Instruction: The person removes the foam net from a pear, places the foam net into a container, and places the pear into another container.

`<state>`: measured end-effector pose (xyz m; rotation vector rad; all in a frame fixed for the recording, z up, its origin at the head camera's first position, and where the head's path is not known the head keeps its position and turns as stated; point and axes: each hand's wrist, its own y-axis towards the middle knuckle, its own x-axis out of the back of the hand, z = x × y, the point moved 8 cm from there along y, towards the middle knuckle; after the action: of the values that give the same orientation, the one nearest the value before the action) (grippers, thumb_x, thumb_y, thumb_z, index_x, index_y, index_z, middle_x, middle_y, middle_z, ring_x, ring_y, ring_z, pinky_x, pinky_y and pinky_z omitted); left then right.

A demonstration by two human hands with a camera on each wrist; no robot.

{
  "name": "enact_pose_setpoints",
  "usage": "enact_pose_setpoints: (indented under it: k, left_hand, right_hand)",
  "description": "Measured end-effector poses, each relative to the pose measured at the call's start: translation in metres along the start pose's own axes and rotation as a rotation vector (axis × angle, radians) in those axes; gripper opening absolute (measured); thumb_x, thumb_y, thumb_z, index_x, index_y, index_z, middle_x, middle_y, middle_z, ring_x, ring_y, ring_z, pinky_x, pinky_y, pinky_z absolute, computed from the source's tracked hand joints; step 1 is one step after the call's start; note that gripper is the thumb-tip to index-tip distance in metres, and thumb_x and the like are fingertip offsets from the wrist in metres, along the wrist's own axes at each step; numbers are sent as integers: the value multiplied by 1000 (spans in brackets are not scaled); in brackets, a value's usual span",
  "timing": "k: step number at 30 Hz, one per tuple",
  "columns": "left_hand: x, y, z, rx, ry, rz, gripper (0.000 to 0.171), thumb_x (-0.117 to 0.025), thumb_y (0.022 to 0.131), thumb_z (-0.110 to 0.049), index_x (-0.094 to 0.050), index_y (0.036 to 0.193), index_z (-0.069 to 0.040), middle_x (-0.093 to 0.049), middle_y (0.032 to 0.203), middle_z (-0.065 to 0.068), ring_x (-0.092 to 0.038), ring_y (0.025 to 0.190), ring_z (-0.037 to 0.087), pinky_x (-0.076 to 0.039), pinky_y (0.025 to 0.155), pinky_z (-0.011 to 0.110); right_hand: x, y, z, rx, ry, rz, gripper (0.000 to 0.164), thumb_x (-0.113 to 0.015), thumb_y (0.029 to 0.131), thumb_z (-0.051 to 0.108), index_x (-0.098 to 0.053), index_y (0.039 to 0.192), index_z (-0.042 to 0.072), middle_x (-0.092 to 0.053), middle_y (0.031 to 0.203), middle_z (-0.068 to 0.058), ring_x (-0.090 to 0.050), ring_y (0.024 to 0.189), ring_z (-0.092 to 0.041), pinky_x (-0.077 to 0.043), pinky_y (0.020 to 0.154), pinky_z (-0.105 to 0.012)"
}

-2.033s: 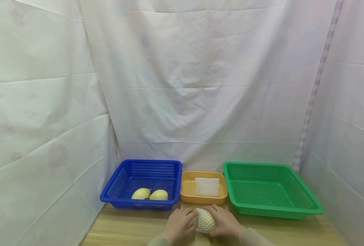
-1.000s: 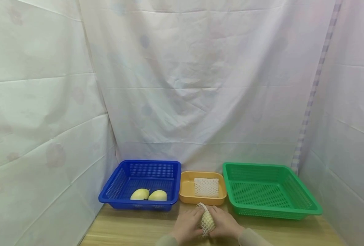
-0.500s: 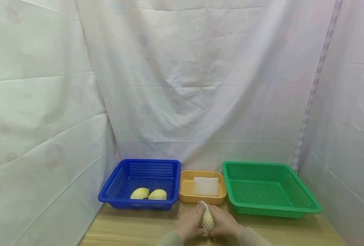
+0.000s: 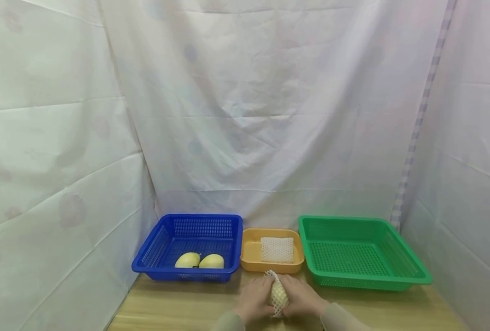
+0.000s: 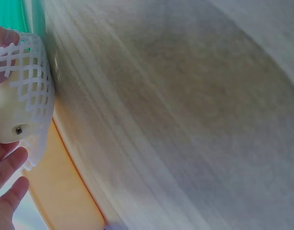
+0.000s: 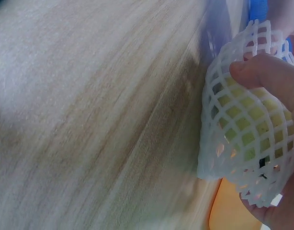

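Observation:
Between both hands, a pale yellow pear (image 5: 8,108) sits partly inside a white foam net sleeve (image 6: 233,112), low over the wooden table. Its end with a dark spot shows uncovered in the left wrist view. My left hand (image 4: 255,296) grips the net's open side, with part of the sleeve standing up past the fingers. From the other side my right hand (image 4: 303,296) holds the netted pear, its thumb (image 6: 264,74) lying over the mesh. Two bare pears (image 4: 188,260) lie in the blue basket (image 4: 187,271) at left.
Behind the hands stands a shallow orange tray (image 4: 250,266) with a flat white foam net (image 4: 277,249) in it. To its right is a green basket (image 4: 369,280). White cloth (image 4: 245,138) hangs at the back and sides of the wooden table (image 4: 166,303).
Over two seconds my left hand has shifted right, closer to the right hand, and the netted pear has turned so the sleeve's edge stands up. In the last half second hardly anything differs.

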<state>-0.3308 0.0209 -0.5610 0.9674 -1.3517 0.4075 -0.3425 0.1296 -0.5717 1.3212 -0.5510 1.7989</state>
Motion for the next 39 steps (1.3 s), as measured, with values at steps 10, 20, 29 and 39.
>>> enact_pose_setpoints:
  k: [10, 20, 29, 39]
  left_hand:
    - [1, -4, 8, 29, -34, 9, 82, -86, 60, -46, -54, 127, -12, -66, 112, -3, -60, 98, 11, -47, 88, 31]
    - [-2, -9, 17, 50, -47, 2, 83, -85, 63, -45, -52, 131, -13, -66, 113, -1, -60, 100, 14, -48, 90, 37]
    - [7, -15, 7, 26, -32, 7, 86, -83, 65, -42, -47, 138, -13, -61, 126, 3, -59, 110, 20, -47, 93, 43]
    - [-1, -7, 1, -12, 64, 9, 86, -81, 69, -51, -46, 138, -12, -56, 134, 4, -55, 119, 18, -48, 91, 46]
  right_hand:
    - [4, -2, 1, 19, -28, -34, 96, -86, 58, 41, -47, 140, 11, -58, 118, 3, -56, 105, -16, -45, 89, -53]
    - [9, -2, 2, 5, -28, -38, 87, -85, 63, 40, -51, 137, 11, -60, 122, 0, -57, 108, -17, -44, 92, -54]
    - [7, -4, 3, 3, -27, -62, 84, -85, 62, 38, -53, 134, 9, -61, 115, 1, -58, 102, -17, -46, 88, -52]
    - [6, 1, 2, -29, -39, -73, 81, -83, 64, 41, -55, 131, 6, -62, 111, -3, -59, 98, -19, -47, 86, -53]
